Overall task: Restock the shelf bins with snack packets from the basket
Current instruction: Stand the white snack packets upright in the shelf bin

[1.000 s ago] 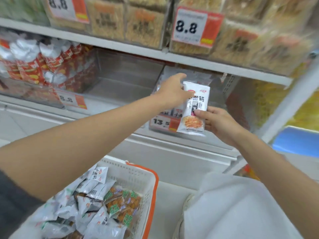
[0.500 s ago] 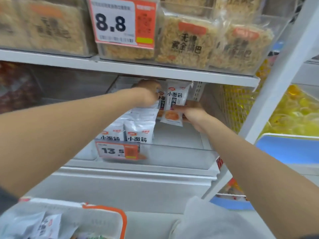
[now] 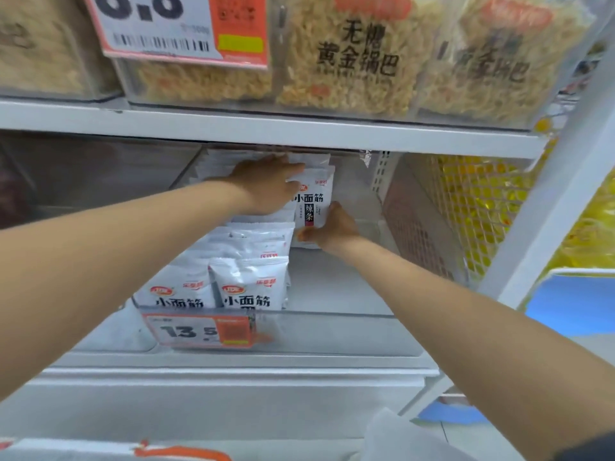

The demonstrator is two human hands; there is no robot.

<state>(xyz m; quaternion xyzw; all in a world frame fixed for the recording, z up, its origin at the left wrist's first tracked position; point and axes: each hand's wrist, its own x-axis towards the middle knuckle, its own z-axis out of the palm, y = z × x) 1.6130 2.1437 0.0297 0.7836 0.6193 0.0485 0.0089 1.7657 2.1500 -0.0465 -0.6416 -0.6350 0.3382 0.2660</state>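
At the bottom edge, the orange-trimmed rim of the basket (image 3: 183, 453) is just showing. Above it, white packets (image 3: 249, 289) are standing in rows inside the clear shelf bin (image 3: 332, 322), behind a price tag (image 3: 199, 331). Deeper in, the right hand (image 3: 334, 229) is gripping the lower end of an upright snack packet (image 3: 312, 202), while the left hand (image 3: 266, 186), fingers straight, is pressing flat against the rows beside it.

A shop: white shelves (image 3: 299, 131) hold clear bins (image 3: 336, 334) of snack packets (image 3: 249, 291) behind barcoded price tags (image 3: 156, 38).
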